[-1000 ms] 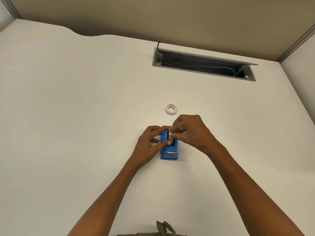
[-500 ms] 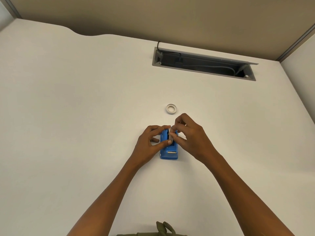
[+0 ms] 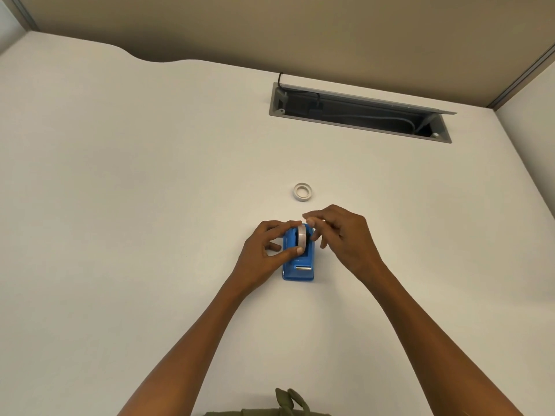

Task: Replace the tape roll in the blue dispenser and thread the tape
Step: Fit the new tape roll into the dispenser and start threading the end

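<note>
Your left hand [image 3: 264, 253] pinches the blue dispenser [image 3: 298, 265] holding the tape roll [image 3: 301, 236], while your right hand [image 3: 342, 235], fingers loosely spread, has lifted off the roll it was pressing.

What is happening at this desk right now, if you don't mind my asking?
A person is loading tape into a blue dispenser that stands on the white desk. The left hand steadies the dispenser, thumb and fingers at a tape roll sitting upright in its cradle. The right hand is at the roll's far side, fingers pinched together near its top, seemingly working the tape end. Another small roll lies flat on the desk beyond. No tape reaches the cutter yet.
</note>
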Motion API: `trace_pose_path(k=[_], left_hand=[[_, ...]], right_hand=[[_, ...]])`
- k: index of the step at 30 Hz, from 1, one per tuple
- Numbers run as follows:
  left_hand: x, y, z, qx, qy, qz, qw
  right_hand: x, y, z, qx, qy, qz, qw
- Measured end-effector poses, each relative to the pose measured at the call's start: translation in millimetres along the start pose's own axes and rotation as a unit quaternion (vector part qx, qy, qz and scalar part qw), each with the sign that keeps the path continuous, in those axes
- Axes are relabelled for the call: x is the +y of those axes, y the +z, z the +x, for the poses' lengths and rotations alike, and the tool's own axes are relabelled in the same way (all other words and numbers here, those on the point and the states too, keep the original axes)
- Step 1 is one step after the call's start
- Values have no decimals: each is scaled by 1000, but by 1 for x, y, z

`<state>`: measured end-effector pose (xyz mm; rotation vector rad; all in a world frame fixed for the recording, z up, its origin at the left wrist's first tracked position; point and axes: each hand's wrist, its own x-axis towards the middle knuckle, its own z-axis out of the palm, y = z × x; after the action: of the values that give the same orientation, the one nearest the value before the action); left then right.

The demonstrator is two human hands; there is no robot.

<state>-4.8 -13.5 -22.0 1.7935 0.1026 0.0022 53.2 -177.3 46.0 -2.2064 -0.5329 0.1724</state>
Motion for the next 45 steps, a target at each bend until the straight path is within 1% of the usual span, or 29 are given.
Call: trace_pose_path(k=[4,12,16,19,22,25,29,31,35,41,45], left_hand=[[2,0,0,-3,5,-2,1000],[2,0,0,-9,4,3,1000],[2,0,1,-3,2,-2,1000],[1,0,0,-2,1,-2,1000],[2,1,1,-1,-5,0,1000],[2,0,1,-2,-5,0,1000],[1,1,1,0,-10,3,1000],[1,0,1,2,-11,1,1000],[2,-1,0,-4,9,-8,1000],[2,-1,1,-10,12,1,1000],[2,-1,1,-8,23,5,1000]], right_hand=[[2,-1,-1,-28,-4,-28,999],[-2,-1,3,-13,-51,-54,997],[-4,0,2,-16,-100,-119,988],[-5,1,-1,-35,-129,-164,977],[-4,4,-2,-48,-127,-196,971],[-3,4,0,-47,-81,-157,983],[-1,1,2,-26,4,-28,999],[-1,-1,2,-18,18,7,1000],[-2,-1,3,-44,3,-38,998],[-4,2,7,-25,-9,-38,999],[-7,1,4,-32,-20,-57,998]])
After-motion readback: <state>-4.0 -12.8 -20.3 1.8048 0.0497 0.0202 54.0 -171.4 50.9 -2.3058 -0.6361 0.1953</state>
